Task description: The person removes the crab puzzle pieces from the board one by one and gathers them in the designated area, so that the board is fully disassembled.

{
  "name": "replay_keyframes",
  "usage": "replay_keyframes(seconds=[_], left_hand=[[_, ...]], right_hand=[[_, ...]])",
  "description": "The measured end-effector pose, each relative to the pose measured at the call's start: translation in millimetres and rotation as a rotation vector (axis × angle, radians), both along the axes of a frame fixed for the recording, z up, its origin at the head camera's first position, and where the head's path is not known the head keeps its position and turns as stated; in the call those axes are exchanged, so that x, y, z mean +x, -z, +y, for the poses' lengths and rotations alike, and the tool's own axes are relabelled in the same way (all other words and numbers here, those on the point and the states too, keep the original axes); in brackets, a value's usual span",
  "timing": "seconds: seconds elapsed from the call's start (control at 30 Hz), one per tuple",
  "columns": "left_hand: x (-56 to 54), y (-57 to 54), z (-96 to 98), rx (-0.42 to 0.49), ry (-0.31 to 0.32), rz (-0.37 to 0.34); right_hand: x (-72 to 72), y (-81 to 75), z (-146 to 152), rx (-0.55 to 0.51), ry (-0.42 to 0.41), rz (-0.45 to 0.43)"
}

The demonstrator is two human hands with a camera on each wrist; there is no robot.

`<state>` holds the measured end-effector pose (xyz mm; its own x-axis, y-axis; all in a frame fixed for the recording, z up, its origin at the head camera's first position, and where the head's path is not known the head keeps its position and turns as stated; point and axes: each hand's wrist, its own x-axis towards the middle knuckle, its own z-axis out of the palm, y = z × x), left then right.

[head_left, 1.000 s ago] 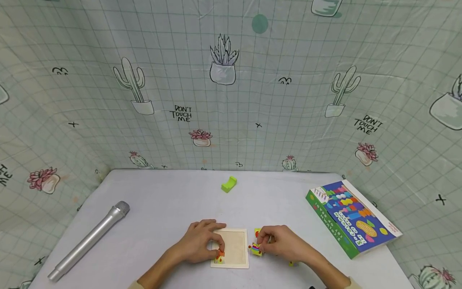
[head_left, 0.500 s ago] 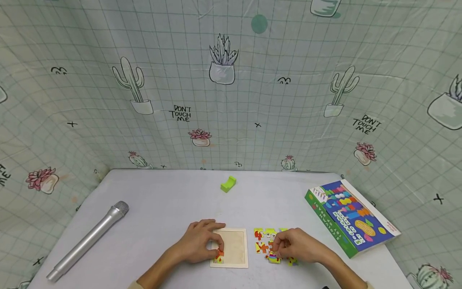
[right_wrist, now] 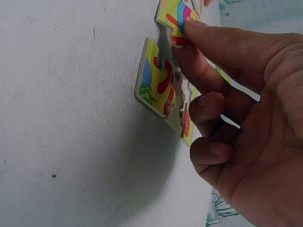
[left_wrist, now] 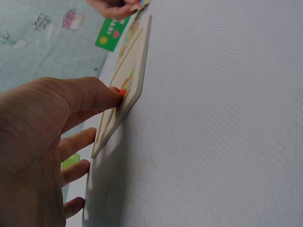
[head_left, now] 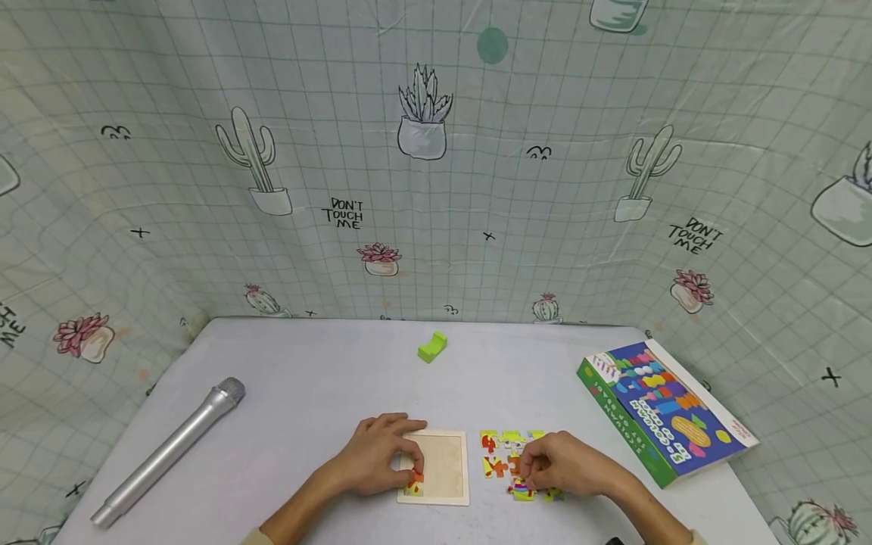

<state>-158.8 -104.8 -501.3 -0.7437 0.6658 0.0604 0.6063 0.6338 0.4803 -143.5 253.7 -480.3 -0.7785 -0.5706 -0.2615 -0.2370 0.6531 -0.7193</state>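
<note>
A square wooden puzzle tray [head_left: 467, 469] lies before me, with a red, orange and yellow puzzle piece [head_left: 414, 490] in its near left corner. My left hand [head_left: 375, 458] holds that piece between thumb and index finger, other fingers spread along the tray's left edge. To the right, my right hand [head_left: 572, 465] pinches a rainbow-striped puzzle piece [right_wrist: 176, 19] by thumb and index finger, tilted above other pieces in the right wrist view. Beneath it, several loose yellow and red puzzle pieces [head_left: 495, 467] are laid out in rows, partly hidden by the hand.
A blue and green game box [head_left: 671, 409] stands at the right of the white table [head_left: 327, 378]. At the left lies a silver microphone [head_left: 166, 454]. Toward the back sits a small lime-green curved block [head_left: 432, 347].
My right hand has carried the striped piece rightward, from beside the tray to over the loose pieces, uncovering several of them. My left hand stays in place on its piece.
</note>
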Motion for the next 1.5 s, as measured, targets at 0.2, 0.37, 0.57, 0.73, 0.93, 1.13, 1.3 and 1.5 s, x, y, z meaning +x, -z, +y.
replay_keyframes(seconds=[0.2,0.37,0.57,0.73,0.93,1.13,1.3,1.5], left_hand=[[-0.3,-0.3,0.6,-0.003,0.001,-0.001],[-0.8,0.3,0.5,-0.007,-0.006,-0.006],[0.2,0.4,0.0,-0.003,-0.004,-0.006],[0.8,0.9,0.2,-0.008,-0.003,0.0],[0.6,1.8,1.1,-0.016,-0.004,0.02],[0.3,1.1,0.6,-0.015,-0.002,0.021],[-0.4,1.1,0.1,-0.016,0.003,0.027],[-0.8,1.2,-0.2,-0.014,0.009,0.021]], right_hand=[[-1.7,2.6,1.6,0.038,0.006,0.056],[-0.7,4.5,0.4,0.064,0.021,0.106],[1.4,3.9,-0.3,0.089,0.039,0.123],[2.1,3.7,-0.9,0.087,0.037,0.113],[2.4,4.2,-1.0,0.082,0.032,0.115],[2.1,4.1,-3.1,0.105,0.04,0.131],[2.0,4.2,-4.6,0.131,0.047,0.137],[1.5,6.8,-4.3,0.136,0.041,0.148]])
